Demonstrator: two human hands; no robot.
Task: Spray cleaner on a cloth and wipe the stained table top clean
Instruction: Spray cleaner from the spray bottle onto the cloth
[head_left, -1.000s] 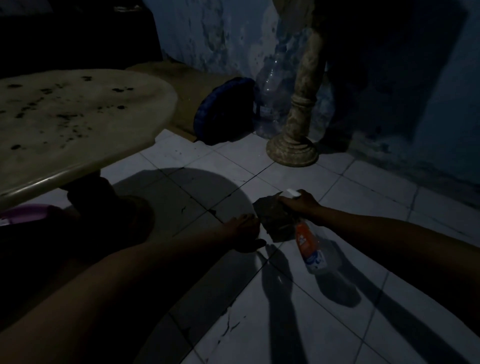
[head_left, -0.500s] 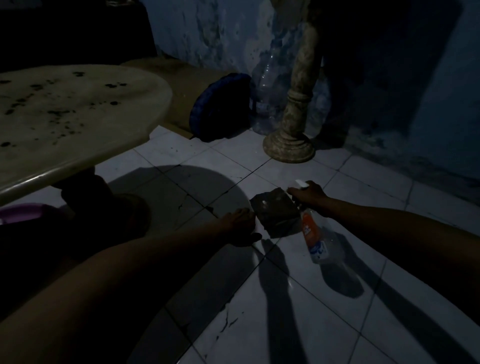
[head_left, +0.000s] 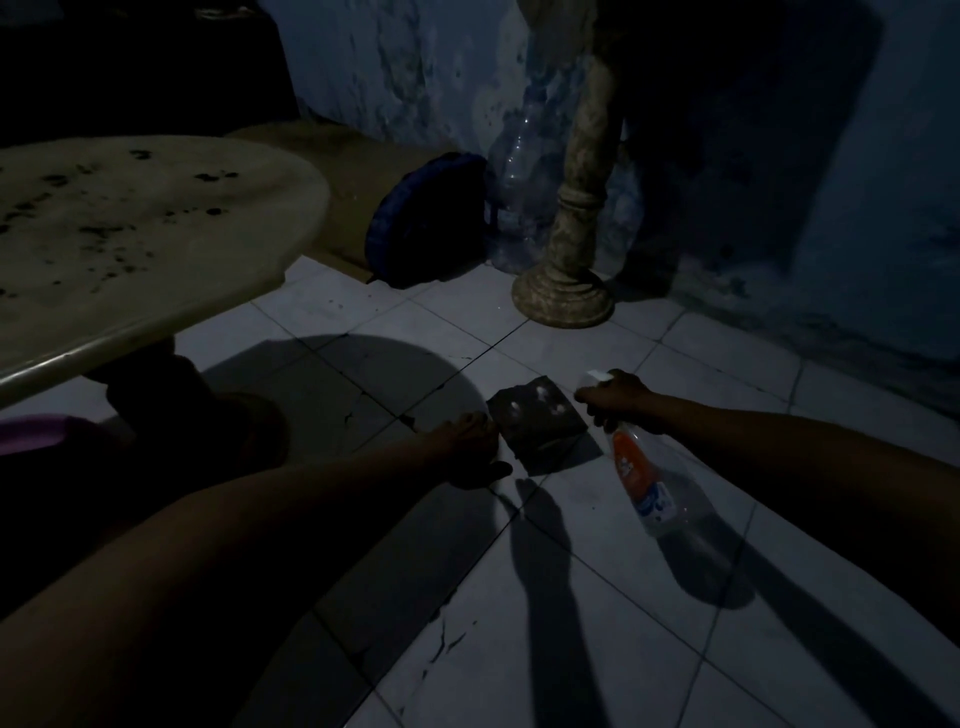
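A dark folded cloth (head_left: 537, 420) with a few white foam spots on top is held out over the tiled floor. My left hand (head_left: 470, 449) pinches its left edge. My right hand (head_left: 621, 400) grips the trigger head of a clear spray bottle (head_left: 644, 483) with an orange label, its white nozzle pointing at the cloth from the right, a short gap apart. The round pale table top (head_left: 145, 244), speckled with dark stains, stands at the left on a dark pedestal.
A stone pedestal column (head_left: 569, 260) stands at the back by the blue wall, with a large clear water jug (head_left: 514, 176) and a blue round object (head_left: 421, 218) to its left. A purple object (head_left: 31, 434) shows at the left edge. White floor tiles (head_left: 571, 623) lie below.
My right hand with the bottle has drawn back to the right, away from the cloth. White foam spots now show on the cloth. My left hand keeps its hold.
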